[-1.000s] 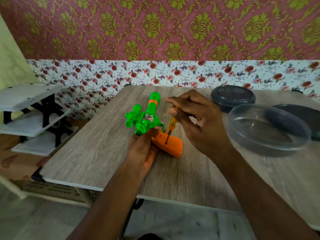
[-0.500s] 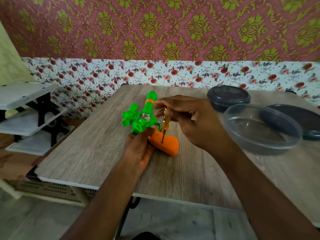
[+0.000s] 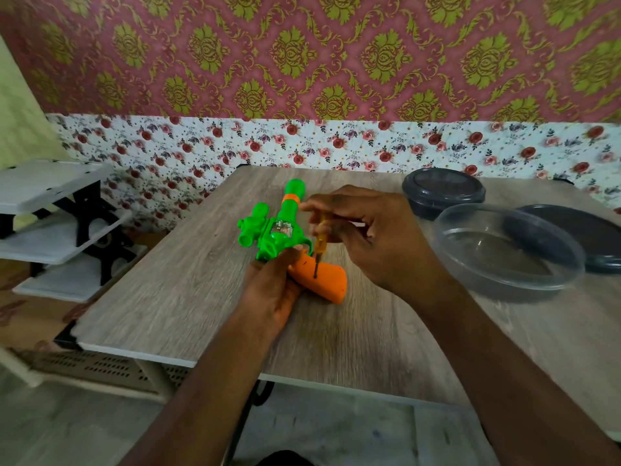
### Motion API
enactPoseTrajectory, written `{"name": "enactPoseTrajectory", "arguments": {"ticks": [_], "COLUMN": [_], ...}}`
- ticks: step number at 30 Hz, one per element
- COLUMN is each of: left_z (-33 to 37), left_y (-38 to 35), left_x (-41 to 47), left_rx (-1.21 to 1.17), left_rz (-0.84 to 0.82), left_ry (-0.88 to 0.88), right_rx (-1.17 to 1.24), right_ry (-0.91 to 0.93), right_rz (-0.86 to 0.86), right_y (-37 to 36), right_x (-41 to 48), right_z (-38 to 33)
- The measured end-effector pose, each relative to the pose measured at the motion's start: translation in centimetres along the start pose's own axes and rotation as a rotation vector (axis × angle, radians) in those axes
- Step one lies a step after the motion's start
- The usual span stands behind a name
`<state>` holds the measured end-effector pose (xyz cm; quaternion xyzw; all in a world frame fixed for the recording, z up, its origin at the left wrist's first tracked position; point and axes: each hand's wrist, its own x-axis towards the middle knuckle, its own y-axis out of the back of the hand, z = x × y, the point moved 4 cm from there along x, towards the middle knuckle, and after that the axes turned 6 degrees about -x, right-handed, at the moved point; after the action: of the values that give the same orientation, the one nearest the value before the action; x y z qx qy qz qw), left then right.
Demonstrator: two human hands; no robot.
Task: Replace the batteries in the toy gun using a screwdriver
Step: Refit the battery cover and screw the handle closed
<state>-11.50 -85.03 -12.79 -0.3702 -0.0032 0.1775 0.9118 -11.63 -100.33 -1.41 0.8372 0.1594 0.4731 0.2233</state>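
A green toy gun [image 3: 279,227] with an orange grip [image 3: 324,279] lies flat on the wooden table [image 3: 188,290], barrel pointing away from me. My left hand [image 3: 272,290] presses down on the gun where the green body meets the orange grip. My right hand [image 3: 373,237] pinches a small yellow-handled screwdriver [image 3: 320,243] held nearly upright. Its dark tip rests on the upper part of the orange grip. The screw under the tip is too small to make out.
A clear round plastic container [image 3: 504,247] sits on the table right of my right hand. Behind it stand a dark lidded tub [image 3: 443,191] and a dark round lid [image 3: 578,237]. A white shelf rack [image 3: 57,223] stands left of the table.
My right hand's fingers have shifted around the screwdriver handle while its tip stays on the orange grip. My left hand stays on the gun. The view has moved slightly.
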Motion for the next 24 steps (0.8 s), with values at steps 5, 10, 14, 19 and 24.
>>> {"name": "enactPoseTrajectory", "arguments": {"ticks": [5, 10, 14, 19, 24], "left_z": [0.0, 0.1, 0.3, 0.4, 0.5], "left_y": [-0.1, 0.0, -0.1, -0.2, -0.1], "left_x": [-0.1, -0.4, -0.7, -0.8, -1.0], "left_rx": [0.003, -0.015, -0.023, -0.034, -0.041], "left_rz": [0.015, 0.041, 0.04, 0.043, 0.061], "left_ry": [0.007, 0.041, 0.041, 0.049, 0.059], "right_rx": [-0.154, 0.157, 0.135, 0.123, 0.143], "right_ry": [0.061, -0.077, -0.091, -0.07, -0.075], "right_rz": [0.097, 0.054, 0.103, 0.062, 0.089], "right_y": [-0.1, -0.5, -0.2, -0.3, 0.0], "right_x": [0.4, -0.1, -0.4, -0.1, -0.2], "right_z": [-0.1, 1.1, 1.1, 1.1, 1.1]}}
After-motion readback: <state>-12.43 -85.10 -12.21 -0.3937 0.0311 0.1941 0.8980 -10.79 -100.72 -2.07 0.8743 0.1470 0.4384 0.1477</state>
